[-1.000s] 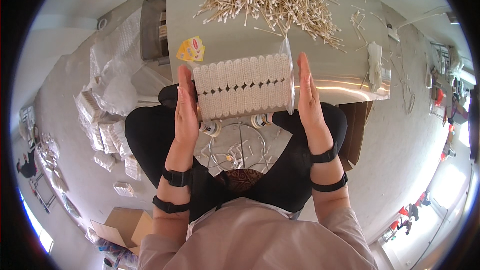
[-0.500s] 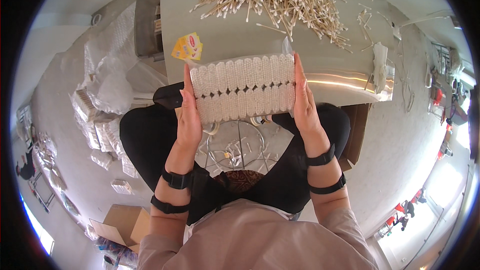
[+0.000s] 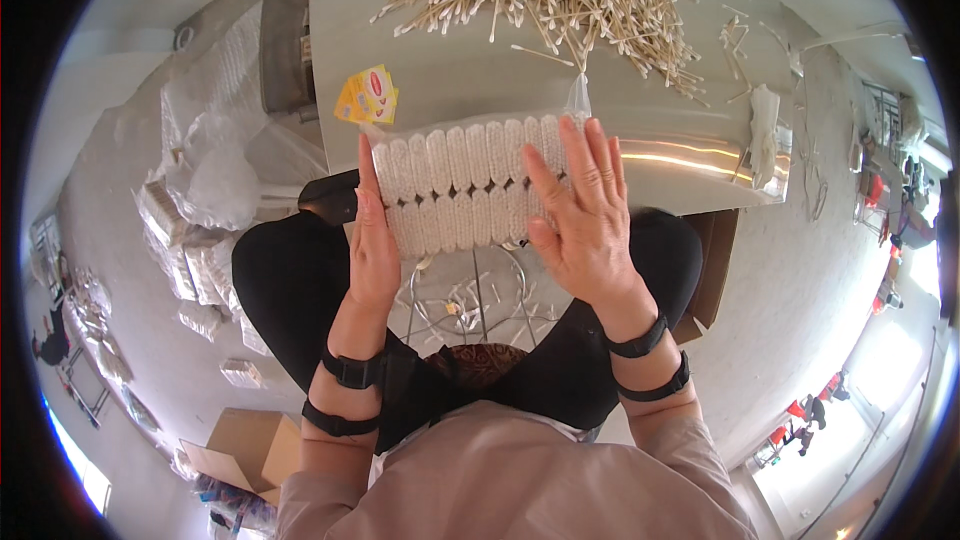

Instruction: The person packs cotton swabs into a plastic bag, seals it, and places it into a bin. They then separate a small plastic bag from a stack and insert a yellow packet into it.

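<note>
1. The pack [image 3: 450, 155] sits in the middle of the frame, at the near edge of the bench [image 3: 450, 70]. It is a clear plastic bag filled with white-tipped cotton swabs, their round bundles set side by side in two rows, with small dark gaps along the line where the rows meet.
2. A pointed, wrinkled end of the bag's plastic sticks up at its upper right corner.
3. The left grip [image 3: 374, 250] is a flat palm along the pack's left end, fingers straight and not closed around it.
4. The right grip [image 3: 585, 225] lies over the pack's right part, fingers spread apart and covering several bundles.
5. The bench is smooth and grey, its front edge shining at right. Loose swabs [image 3: 560, 0] are heaped at the top of the frame; yellow cards [image 3: 365, 98] lie just beyond the pack's upper left corner.
6. At the left of the frame, clear plastic sheeting [image 3: 215, 165] and white packs [image 3: 165, 212] rest on the pale floor [image 3: 800, 330].
7. An open cardboard box [image 3: 265, 450] stands at lower left.
8. Far right, the room's bright windows and red items are blurred.
</note>
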`<move>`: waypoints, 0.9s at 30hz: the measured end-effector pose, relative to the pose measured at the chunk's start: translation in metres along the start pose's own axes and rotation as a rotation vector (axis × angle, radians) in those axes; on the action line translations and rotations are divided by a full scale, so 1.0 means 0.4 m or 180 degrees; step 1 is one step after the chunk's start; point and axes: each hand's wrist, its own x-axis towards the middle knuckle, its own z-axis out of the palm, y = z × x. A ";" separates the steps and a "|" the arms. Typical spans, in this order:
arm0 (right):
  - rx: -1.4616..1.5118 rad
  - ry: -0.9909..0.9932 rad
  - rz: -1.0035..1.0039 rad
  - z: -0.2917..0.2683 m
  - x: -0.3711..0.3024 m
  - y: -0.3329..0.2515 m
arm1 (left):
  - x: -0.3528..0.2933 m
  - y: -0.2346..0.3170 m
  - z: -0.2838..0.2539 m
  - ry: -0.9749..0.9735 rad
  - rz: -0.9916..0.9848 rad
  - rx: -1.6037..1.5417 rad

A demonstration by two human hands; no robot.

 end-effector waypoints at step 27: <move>-0.0730 -0.0269 0.0175 -0.003 0.015 -0.053 | -0.001 0.040 0.021 0.0122 0.0073 0.0357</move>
